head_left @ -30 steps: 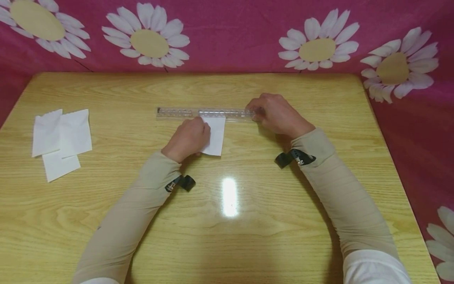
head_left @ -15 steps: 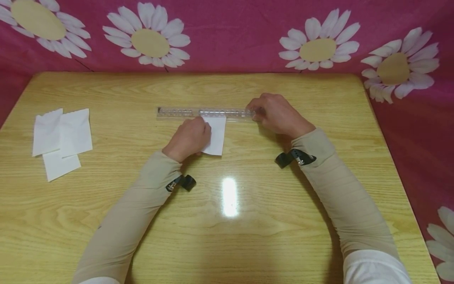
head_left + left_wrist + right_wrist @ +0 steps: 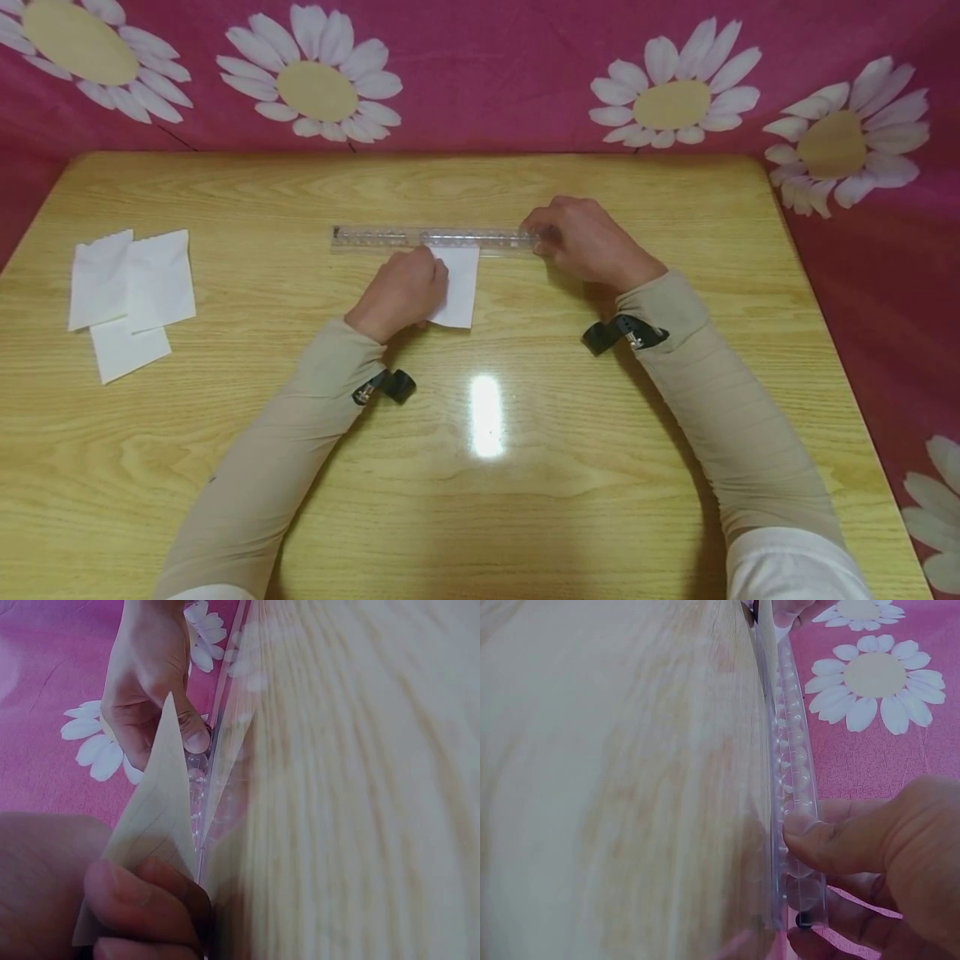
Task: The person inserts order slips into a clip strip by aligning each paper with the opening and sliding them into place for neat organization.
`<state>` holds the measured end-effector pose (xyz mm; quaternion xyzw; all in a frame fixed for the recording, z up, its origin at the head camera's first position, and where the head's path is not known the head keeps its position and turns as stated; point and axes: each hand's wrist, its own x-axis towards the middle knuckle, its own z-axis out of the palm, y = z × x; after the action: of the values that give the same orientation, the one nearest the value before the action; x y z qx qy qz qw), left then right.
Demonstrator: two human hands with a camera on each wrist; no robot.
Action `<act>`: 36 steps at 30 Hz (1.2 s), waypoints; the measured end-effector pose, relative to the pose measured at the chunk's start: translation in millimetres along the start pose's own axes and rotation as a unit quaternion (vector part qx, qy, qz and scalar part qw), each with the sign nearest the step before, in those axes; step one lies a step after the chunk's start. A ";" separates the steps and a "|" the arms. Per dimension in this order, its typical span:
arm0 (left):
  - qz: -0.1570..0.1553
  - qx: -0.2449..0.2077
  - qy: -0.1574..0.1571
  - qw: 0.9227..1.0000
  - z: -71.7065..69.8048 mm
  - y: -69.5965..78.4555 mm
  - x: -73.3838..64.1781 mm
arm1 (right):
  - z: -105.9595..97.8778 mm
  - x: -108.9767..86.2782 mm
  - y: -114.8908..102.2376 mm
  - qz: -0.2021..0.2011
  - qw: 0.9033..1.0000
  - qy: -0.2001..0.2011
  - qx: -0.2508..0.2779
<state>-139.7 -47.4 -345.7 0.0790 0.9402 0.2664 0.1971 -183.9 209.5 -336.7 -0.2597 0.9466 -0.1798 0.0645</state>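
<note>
A long clear plastic strip with a row of round shapes, like a ruler [image 3: 480, 239], lies crosswise on the table. My right hand [image 3: 585, 237] grips its right end, and the right wrist view has the thumb [image 3: 810, 838] on its face and the other fingers behind. My left hand [image 3: 403, 287] pinches a small white sheet of paper [image 3: 459, 287] whose far edge meets the strip. In the left wrist view that paper [image 3: 154, 814] stands up at a tilt, held by curled fingers [image 3: 142, 904]. The hand hides the sheet's left part in the head view.
Several white paper pieces [image 3: 161, 279] overlap at the left of the wooden table [image 3: 420, 500]. A pink cloth with daisies [image 3: 487, 75] hangs behind and to the right. Each wrist wears a black strapped device [image 3: 600, 337].
</note>
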 end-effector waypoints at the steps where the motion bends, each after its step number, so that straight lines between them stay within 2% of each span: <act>1: 0.000 0.000 0.000 1.000 0.0 0.2 0.1 | 0.0 -0.2 0.0 0.000 1.000 0.001 0.001; 36: 0.000 -0.007 -0.007 1.000 1.2 5.4 -0.1 | -1.5 -1.3 -0.2 -0.008 1.000 0.009 0.003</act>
<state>-138.8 -42.3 -343.8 0.0800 0.9367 0.2725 0.2046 -183.0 210.4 -335.2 -0.2655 0.9445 -0.1857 0.0552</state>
